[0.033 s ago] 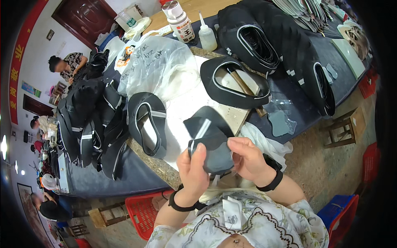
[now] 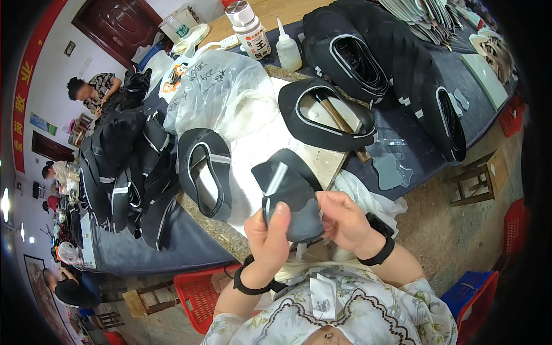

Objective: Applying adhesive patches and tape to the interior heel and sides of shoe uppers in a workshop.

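Both my hands hold a black shoe upper (image 2: pixel 287 178) with a white tape strip, over the near edge of the white work board (image 2: pixel 253 152). My left hand (image 2: pixel 269 238) is closed on its left edge, thumb on top. My right hand (image 2: pixel 348 224) pinches its right edge near a smooth grey patch (image 2: pixel 305 221) on the upper. The fingers underneath are hidden. Another black upper (image 2: pixel 188 150) lies left on the board. A third upper (image 2: pixel 296 118) lies beyond, a wooden-handled hammer (image 2: pixel 336 115) across its opening. Grey cut pieces (image 2: pixel 388 172) lie to the right.
A pile of black uppers (image 2: pixel 123 138) lies left and nested uppers (image 2: pixel 345 26) far right. A plastic bag (image 2: pixel 221 86), a nozzle bottle (image 2: pixel 287 54) and a white jar (image 2: pixel 247 29) stand behind. A wooden stool (image 2: pixel 477 178) is right; another person (image 2: pixel 99 91) sits far left.
The held upper has tilted and shifted slightly left and down, and my left hand has moved slightly with it. My right hand keeps nearly the same place.
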{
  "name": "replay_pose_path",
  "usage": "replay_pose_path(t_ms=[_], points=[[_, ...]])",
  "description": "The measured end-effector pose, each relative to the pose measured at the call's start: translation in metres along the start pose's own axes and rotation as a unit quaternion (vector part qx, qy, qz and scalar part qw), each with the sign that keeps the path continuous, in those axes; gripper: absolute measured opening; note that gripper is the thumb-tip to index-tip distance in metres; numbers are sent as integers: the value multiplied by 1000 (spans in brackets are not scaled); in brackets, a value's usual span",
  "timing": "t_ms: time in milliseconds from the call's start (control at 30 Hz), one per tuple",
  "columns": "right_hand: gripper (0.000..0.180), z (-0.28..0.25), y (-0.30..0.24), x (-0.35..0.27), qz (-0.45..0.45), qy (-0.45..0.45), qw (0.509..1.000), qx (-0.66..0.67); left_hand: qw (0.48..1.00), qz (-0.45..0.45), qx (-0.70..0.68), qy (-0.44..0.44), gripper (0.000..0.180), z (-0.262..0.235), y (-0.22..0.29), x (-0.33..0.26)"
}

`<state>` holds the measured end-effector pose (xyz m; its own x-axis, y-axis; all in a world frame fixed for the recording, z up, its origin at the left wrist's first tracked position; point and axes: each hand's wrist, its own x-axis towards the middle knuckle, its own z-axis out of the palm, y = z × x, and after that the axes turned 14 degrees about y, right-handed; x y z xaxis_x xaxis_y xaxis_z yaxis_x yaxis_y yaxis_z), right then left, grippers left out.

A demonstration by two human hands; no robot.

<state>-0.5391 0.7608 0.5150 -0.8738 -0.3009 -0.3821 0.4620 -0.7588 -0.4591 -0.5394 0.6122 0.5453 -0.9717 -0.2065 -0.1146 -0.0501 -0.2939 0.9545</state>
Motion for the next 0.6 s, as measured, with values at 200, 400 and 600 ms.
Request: replay_pose_path(t_ms=[200, 400, 600], points=[[17, 15, 6, 3, -141, -20, 968, -208, 999, 39, 1, 36, 51, 1, -4, 14], [19, 13, 5, 3, -203, -54, 942, -262, 999, -9, 40, -4, 39, -4, 3, 24], [17, 14, 1, -7, -197, -102, 945, -240, 974, 88, 182, -100, 38, -15, 24, 1]])
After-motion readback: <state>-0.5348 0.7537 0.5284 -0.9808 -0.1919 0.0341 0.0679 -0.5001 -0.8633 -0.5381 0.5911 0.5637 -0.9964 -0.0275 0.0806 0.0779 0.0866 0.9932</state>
